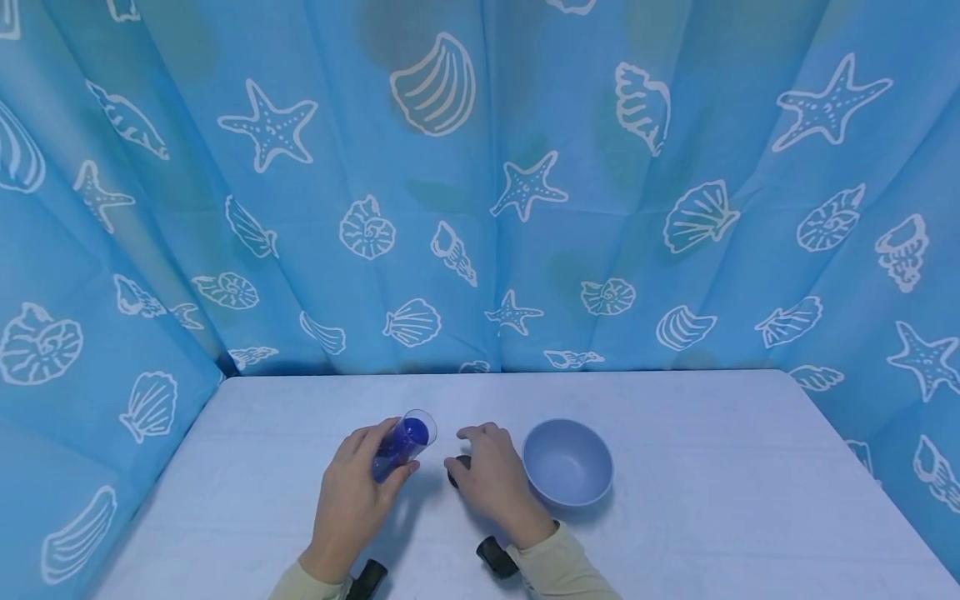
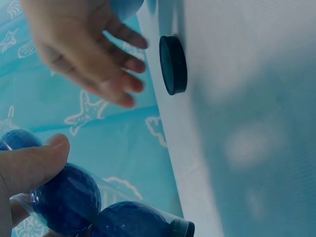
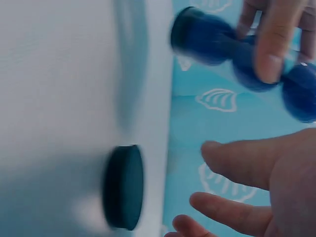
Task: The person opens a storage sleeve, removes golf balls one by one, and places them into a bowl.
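My left hand grips a clear tube, tilted with its uncovered mouth up and to the right. Several dark blue dimpled balls sit in a row inside it, and a dark cap covers its other end. A round black lid lies on the table, partly hidden by my right hand in the head view. That hand hovers by the lid with fingers spread and relaxed, holding nothing; the right wrist view shows a gap between its fingers and the lid.
A plain blue bowl stands just right of my right hand on the white-covered table. Behind the table hangs a blue curtain with white shell and starfish prints. Dark wrist devices sit at both sleeves.
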`<state>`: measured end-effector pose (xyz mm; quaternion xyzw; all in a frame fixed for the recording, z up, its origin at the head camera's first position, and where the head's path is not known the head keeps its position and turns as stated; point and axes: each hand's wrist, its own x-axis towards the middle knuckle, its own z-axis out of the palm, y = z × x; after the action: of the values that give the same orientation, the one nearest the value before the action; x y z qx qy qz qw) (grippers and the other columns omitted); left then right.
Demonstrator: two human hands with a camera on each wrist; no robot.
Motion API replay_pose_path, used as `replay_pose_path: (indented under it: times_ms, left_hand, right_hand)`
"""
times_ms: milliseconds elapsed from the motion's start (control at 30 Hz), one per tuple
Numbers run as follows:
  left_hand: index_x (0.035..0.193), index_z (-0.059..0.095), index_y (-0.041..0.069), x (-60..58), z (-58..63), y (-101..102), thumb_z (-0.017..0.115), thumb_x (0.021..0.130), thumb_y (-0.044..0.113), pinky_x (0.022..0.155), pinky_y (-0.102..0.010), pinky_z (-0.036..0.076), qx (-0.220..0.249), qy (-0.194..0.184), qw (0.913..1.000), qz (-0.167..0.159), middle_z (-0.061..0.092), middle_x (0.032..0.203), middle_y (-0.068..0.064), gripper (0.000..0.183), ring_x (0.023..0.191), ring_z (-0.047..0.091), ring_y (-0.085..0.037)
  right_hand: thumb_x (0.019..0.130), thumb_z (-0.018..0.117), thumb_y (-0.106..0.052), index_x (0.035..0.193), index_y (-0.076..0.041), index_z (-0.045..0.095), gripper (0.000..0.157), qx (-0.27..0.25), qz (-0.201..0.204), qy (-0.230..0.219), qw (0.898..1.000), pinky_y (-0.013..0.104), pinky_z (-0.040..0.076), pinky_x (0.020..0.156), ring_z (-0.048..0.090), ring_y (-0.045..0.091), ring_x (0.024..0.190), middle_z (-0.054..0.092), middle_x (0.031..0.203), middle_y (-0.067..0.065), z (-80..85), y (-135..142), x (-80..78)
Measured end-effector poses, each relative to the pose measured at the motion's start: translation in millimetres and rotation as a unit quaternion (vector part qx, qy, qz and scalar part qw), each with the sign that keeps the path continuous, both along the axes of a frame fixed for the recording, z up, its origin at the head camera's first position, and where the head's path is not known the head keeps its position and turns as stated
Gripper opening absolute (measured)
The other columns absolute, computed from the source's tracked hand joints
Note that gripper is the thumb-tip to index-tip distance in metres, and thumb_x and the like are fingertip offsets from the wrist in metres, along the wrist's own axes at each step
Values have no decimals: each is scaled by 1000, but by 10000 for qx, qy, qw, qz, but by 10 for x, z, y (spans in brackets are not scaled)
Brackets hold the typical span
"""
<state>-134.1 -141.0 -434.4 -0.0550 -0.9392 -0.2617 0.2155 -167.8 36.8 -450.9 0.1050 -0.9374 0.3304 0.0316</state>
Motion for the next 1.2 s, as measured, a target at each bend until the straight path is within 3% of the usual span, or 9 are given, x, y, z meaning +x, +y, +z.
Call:
replay_pose_path:
  times_ms: [233,567,800,967,1200]
  left_hand:
    - [132,61,10,1,-10,5,89,78,24,92,-56,54,-38,47,10000,-2,64,121,-17,62,112,64,-36]
    - [133,61,10,1,-28,10,89,78,23,93,-56,53,-68,42,10000,36,64,121,-17,63,113,63,-36]
    - [133,60,10,-5,-27,10,89,78,23,92,-56,54,-97,122,9999,-32,63,120,-17,62,112,63,-35]
    - [133,60,10,-4,-31,7,88,79,23,91,-56,54,-121,126,9998,-52,63,120,-16,62,111,63,-35]
    - [134,60,11,-3,-43,16,88,80,23,92,-56,54,-178,134,9997,-62,62,119,-16,62,111,62,-35]
  right_hand:
    - [96,68,-21,122,-2,68,32,-546,148,439,9974,47,54,91,62,30,106,66,114,14,164,26,43]
    - [97,68,-23,123,-6,68,31,-1036,-22,841,9911,33,57,79,62,21,98,66,112,9,293,1,100]
    - [99,65,-23,126,-8,66,31,-1384,-5,835,9869,34,58,82,63,18,100,65,117,6,334,-21,126]
    - [101,63,-27,129,-11,65,33,-1728,149,576,9832,31,57,82,63,18,100,64,119,4,354,-27,144]
    - [101,62,-33,133,-8,63,40,-2431,545,87,9684,36,58,87,62,16,101,65,121,7,357,-14,134]
